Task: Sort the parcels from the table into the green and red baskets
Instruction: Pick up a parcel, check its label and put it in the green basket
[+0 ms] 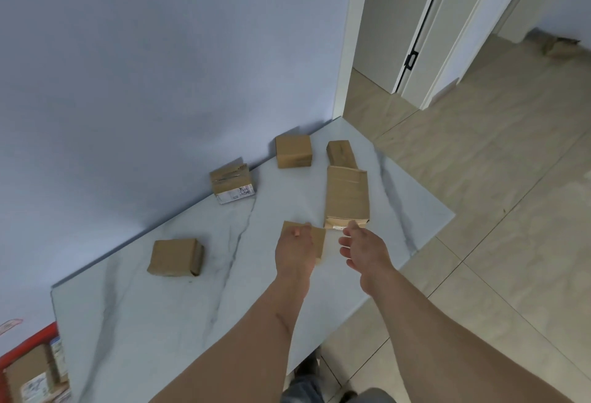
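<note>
Parcel (318,239) lies under gripping left hand (295,247); right hand (363,247) spread beside it.

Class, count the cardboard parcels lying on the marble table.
6: one near the left, one labelled by the wall, one further back, one at the far corner, one long, one under the left hand.

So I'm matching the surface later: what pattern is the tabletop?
White marble with grey veins, on the tabletop; clearest in the head view.
</note>
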